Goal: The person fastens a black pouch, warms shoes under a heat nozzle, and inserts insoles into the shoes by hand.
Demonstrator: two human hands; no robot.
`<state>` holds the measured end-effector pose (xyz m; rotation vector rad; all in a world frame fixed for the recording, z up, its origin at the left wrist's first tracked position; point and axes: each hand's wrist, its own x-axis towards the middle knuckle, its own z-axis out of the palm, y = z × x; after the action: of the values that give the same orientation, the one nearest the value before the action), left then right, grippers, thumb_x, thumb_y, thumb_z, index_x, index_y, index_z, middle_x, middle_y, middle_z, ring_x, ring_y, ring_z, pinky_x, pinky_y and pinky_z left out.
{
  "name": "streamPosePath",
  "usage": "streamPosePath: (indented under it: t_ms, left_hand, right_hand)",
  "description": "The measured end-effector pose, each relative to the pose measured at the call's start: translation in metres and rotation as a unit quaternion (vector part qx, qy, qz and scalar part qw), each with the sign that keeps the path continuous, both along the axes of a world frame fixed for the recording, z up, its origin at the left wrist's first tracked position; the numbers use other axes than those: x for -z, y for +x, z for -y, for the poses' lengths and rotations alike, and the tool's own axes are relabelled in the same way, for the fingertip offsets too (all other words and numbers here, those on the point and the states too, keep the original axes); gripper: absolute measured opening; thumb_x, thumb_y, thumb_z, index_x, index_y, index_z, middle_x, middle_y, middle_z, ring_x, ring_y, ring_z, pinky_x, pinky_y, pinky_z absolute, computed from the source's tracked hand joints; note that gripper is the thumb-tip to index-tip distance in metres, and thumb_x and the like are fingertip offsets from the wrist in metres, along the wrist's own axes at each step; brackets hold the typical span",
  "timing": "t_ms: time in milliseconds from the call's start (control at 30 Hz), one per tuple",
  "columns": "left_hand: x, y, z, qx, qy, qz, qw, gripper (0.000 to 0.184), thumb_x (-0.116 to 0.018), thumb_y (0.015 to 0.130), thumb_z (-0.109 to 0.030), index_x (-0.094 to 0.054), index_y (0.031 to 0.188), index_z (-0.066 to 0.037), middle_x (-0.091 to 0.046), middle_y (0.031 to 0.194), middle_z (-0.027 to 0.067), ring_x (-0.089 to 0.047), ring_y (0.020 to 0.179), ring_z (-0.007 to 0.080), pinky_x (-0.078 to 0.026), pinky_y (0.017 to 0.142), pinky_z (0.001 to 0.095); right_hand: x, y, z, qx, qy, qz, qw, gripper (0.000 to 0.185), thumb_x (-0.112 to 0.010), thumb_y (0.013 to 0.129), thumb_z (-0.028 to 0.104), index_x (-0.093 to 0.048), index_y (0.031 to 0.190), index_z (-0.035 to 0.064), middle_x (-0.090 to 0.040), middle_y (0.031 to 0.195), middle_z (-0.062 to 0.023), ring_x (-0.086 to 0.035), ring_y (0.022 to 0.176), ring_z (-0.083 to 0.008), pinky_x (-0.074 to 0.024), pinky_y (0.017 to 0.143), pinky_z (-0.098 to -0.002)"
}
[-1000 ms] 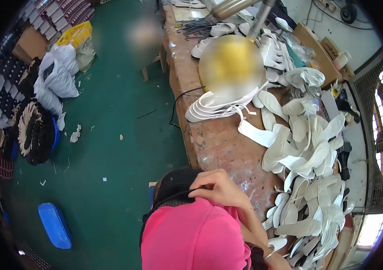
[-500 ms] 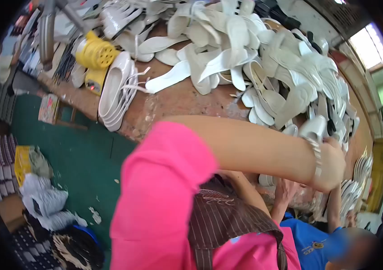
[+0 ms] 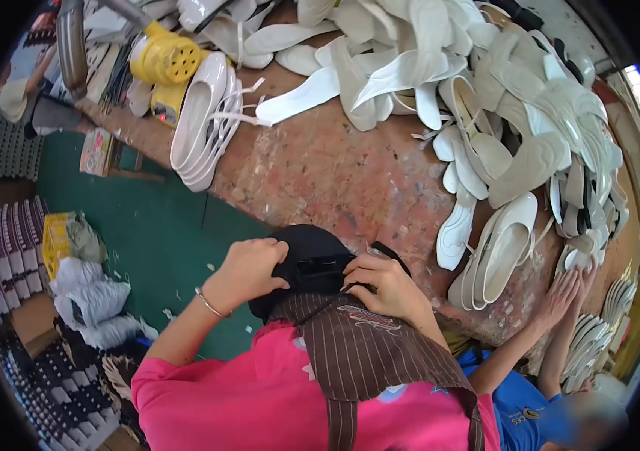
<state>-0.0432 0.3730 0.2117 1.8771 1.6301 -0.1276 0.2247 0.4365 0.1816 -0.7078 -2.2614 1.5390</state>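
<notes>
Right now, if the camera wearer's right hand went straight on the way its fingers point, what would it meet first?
Most likely the black cap, which the right hand appears to touch; farther along that line lies the left hand, though depth is hard to judge.

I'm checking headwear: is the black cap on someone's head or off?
Off: the left hand and right hand hold the black cap by the workbench edge.

Near the rough, scuffed workbench (image 3: 350, 177), the black cap (image 3: 312, 242) looks like matt cloth; on the workbench, white strappy shoes (image 3: 200, 120) look glossy and smooth.
</notes>
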Motion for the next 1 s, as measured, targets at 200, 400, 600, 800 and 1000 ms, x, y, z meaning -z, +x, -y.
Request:
streamPosePath:
  t_ms: [200,400,600,800,1000]
  left_hand:
    - [0.025,-0.003,0.018,-0.096,-0.002,0.099,0.990,0.023,-0.082,0.067,-0.007,-0.063,0.078,0.000,-0.067,0.076,0.0120,-0.067,0.071,0.0273,-0.053,0.066,0.0371]
    - [-0.001,-0.007,0.002,-0.148,-0.153,0.172,0.962,0.015,-0.071,0.062,0.002,-0.066,0.076,0.004,-0.069,0.071,0.0157,-0.069,0.070,0.0296,-0.054,0.066,0.0362]
    - [-0.013,0.001,-0.001,-0.191,-0.140,0.223,0.946,0.015,-0.073,0.064,0.001,-0.061,0.071,0.003,-0.060,0.060,0.0071,-0.060,0.058,0.0148,-0.049,0.058,0.0277]
    - [-0.013,0.010,0.006,-0.238,-0.079,0.213,0.944,0.014,-0.072,0.062,0.004,-0.060,0.069,0.002,-0.057,0.058,0.0058,-0.057,0.055,0.0128,-0.046,0.055,0.0270]
    - [-0.023,0.008,0.005,-0.245,-0.050,0.205,0.946,0.015,-0.073,0.062,0.005,-0.060,0.070,0.004,-0.057,0.058,0.0071,-0.057,0.054,0.0133,-0.045,0.054,0.0276]
  right_hand:
    - [0.009,0.003,0.000,-0.053,-0.029,0.046,0.997,0.011,-0.072,0.076,0.003,-0.072,0.087,0.0010,-0.071,0.099,-0.0123,-0.069,0.089,-0.0303,-0.0553,0.079,-0.0366]
    - [-0.004,0.009,-0.011,-0.064,-0.015,0.037,0.997,0.013,-0.075,0.074,0.005,-0.072,0.086,0.0005,-0.071,0.099,-0.0127,-0.068,0.095,-0.0309,-0.0531,0.087,-0.0400]
    - [-0.013,0.000,-0.037,-0.237,-0.176,-0.017,0.955,0.026,-0.074,0.085,0.019,-0.073,0.107,0.0034,-0.071,0.108,-0.0129,-0.064,0.107,-0.0337,-0.0494,0.094,-0.0426]
    - [-0.021,-0.052,-0.037,-0.044,-0.156,0.031,0.986,0.024,-0.072,0.087,0.029,-0.074,0.091,0.0060,-0.072,0.089,-0.0103,-0.068,0.078,-0.0278,-0.0519,0.073,-0.0374]
    - [-0.036,-0.087,-0.012,-0.101,0.084,0.122,0.984,0.029,-0.080,0.076,0.026,-0.064,0.090,0.0064,-0.066,0.082,-0.0121,-0.067,0.076,-0.0310,-0.0499,0.062,-0.0400]
